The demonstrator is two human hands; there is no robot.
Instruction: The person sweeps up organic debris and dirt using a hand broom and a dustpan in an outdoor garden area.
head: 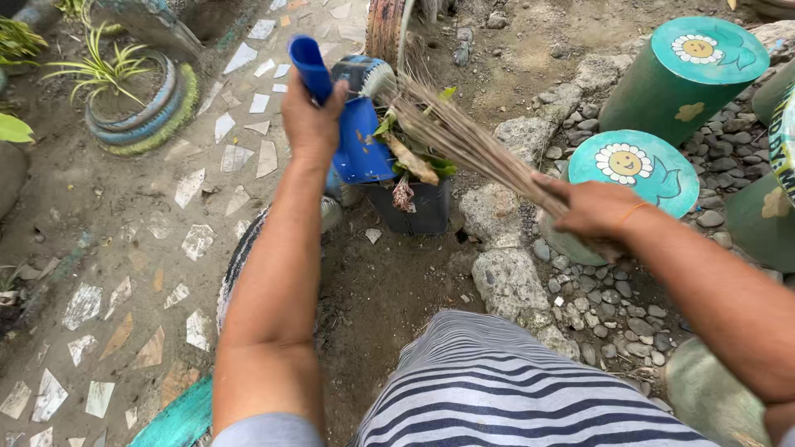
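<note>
Dustpan of blue plastic (358, 136), tipped over a black plastic pot (411, 207) far centre, its handle gripped by the left hand (310, 120). The right hand (592, 207) clasps a stick broom (464, 136) slanting far-left into the pan. Round teal stools with painted daisies (638, 165) stand right.

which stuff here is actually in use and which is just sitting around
In use:
left hand gripping the blue dustpan
right hand gripping the stick broom
dry leaves tipping into the black bin

Sitting around:
green painted stools
tyre planter
grey rocks
</note>
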